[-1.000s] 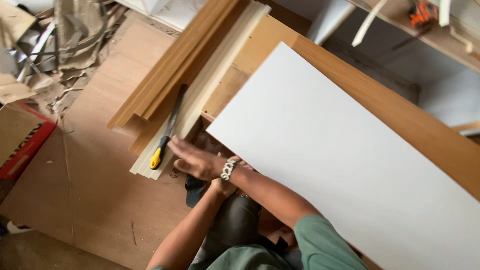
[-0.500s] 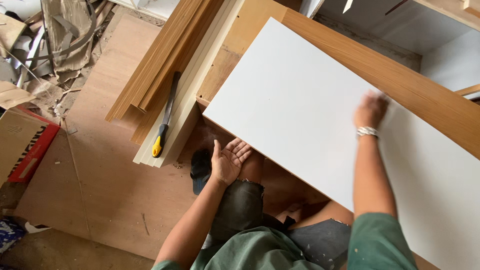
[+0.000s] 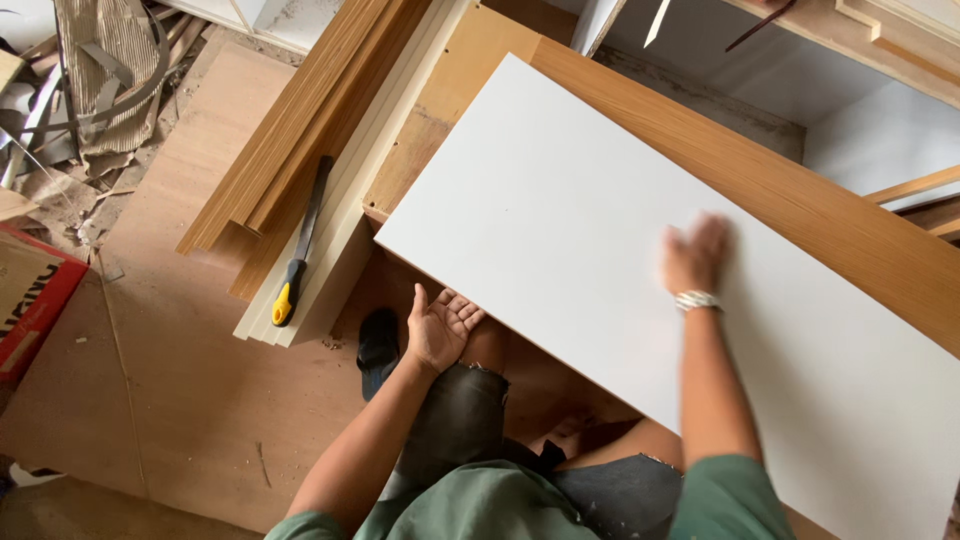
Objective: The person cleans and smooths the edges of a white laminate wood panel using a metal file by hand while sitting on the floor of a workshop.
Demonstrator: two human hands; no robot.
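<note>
Your right hand (image 3: 695,255) lies flat, palm down, on top of the white panel (image 3: 600,250), blurred, fingers spread, gripping nothing. Your left hand (image 3: 440,325) is open, palm up, at the panel's near lower edge, fingertips touching or just under it, can't tell which. Hands well apart. The white panel rests tilted over a wood-grain board (image 3: 800,190). A yellow-handled hand tool (image 3: 300,245) lies on stacked wood strips (image 3: 300,130) to the left, untouched. Red-edged cardboard box (image 3: 30,300) at far left.
</note>
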